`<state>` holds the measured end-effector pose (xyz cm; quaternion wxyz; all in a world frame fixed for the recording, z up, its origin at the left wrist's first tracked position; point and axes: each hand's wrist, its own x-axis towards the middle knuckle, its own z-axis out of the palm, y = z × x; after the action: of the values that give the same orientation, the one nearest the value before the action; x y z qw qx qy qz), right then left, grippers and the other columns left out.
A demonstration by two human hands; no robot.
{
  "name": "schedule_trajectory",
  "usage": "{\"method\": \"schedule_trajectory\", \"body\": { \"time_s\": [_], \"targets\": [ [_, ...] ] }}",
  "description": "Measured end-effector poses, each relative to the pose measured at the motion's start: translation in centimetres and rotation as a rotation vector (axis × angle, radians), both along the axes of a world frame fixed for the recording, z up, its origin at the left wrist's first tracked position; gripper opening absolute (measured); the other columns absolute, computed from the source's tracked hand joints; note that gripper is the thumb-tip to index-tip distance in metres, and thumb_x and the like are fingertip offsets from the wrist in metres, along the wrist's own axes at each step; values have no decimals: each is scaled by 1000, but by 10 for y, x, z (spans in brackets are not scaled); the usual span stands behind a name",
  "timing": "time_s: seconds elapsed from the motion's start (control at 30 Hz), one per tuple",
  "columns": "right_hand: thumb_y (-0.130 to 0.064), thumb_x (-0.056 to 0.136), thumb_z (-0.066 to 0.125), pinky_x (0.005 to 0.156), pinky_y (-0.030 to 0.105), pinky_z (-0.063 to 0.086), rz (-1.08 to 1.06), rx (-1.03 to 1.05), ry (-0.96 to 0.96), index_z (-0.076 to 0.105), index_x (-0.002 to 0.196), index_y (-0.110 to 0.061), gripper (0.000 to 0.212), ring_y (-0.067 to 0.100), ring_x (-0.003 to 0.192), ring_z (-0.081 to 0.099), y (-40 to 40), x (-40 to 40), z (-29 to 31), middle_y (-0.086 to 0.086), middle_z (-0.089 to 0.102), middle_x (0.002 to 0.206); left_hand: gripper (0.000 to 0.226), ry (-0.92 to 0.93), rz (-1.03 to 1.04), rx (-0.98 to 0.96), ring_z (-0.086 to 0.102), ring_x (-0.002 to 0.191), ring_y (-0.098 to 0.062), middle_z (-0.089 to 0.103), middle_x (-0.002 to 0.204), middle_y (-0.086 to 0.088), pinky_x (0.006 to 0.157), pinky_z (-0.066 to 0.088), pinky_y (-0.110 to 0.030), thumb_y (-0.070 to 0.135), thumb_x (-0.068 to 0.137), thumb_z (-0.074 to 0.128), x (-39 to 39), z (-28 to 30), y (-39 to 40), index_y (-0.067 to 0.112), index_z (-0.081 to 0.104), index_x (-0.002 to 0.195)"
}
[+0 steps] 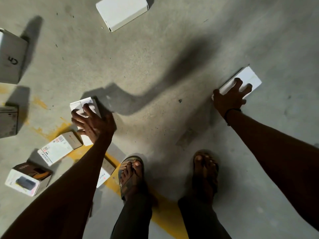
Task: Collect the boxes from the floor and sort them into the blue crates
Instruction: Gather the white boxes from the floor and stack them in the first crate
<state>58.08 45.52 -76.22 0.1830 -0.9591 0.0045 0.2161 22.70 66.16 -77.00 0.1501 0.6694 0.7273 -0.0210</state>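
My left hand (pixel 93 122) grips a small white box (pixel 89 105) above the concrete floor, fingers curled over its top. My right hand (pixel 229 98) grips a flat white box (pixel 250 78) at the right, thumb on its near edge and fingers spread across its top. Other boxes lie on the floor: a large white one (pixel 122 12) at the top, a labelled white one (pixel 58 148), a box with a printed device picture (pixel 28 178), and one partly hidden behind my left forearm (pixel 106 173). No blue crate is in view.
A box marked 5 (pixel 12 56) and a grey box (pixel 7 121) sit at the left edge. My two sandalled feet (pixel 169 176) stand at the bottom centre on a yellow floor line (pixel 164 214). Bare concrete fills the middle and right.
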Motion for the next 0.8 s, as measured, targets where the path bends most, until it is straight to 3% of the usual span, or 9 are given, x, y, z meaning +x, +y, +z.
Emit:
{"method": "schedule_trajectory", "body": {
  "time_s": [0.13, 0.27, 0.43, 0.57, 0.7, 0.8],
  "targets": [
    [-33, 90, 70, 101, 47, 42, 131, -12, 39, 27, 155, -31, 78, 49, 135, 34, 2, -17, 6, 10, -2, 167, 66, -62, 19, 19, 38, 131, -54, 29, 149, -24, 101, 39, -67, 44, 82, 72, -10, 7, 2, 22, 38, 135],
    [-30, 90, 70, 105, 47, 40, 378, 21, 80, 29, 157, -30, 78, 48, 141, 28, 3, -42, 11, 10, -4, 169, 69, -95, -6, -63, 35, 131, -53, 30, 146, -28, 101, 39, -60, 30, 81, 79, -6, 14, -8, 19, 41, 137],
    [-29, 88, 72, 104, 54, 46, 583, 83, 184, 31, 155, -32, 79, 48, 139, 27, 5, -79, 37, 4, -3, 168, 77, -261, -66, -267, 40, 126, -45, 44, 133, -25, 100, 39, -52, 37, 79, 81, 36, 41, -46, 27, 39, 143],
    [-27, 86, 73, 107, 51, 45, 609, 180, 243, 34, 153, -31, 77, 46, 138, 31, 10, -104, 95, 3, 4, 167, 77, -364, -133, -342, 45, 122, -41, 48, 128, -21, 101, 39, -46, 40, 79, 80, 84, 105, -77, 29, 41, 145],
    [-26, 83, 80, 110, 46, 45, 609, 269, 256, 36, 154, -23, 84, 39, 143, 31, 18, -114, 185, 7, 13, 166, 76, -455, -171, -356, 41, 128, -36, 42, 138, -12, 101, 43, -49, 46, 80, 78, 112, 193, -95, 37, 39, 145],
    [-29, 80, 83, 109, 44, 45, 658, 322, 237, 38, 153, -22, 86, 36, 144, 34, 16, -112, 262, 8, 15, 165, 76, -502, -178, -340, 38, 130, -33, 40, 140, -10, 99, 37, -37, 43, 80, 80, 117, 270, -102, 35, 42, 146]
  ]
}}
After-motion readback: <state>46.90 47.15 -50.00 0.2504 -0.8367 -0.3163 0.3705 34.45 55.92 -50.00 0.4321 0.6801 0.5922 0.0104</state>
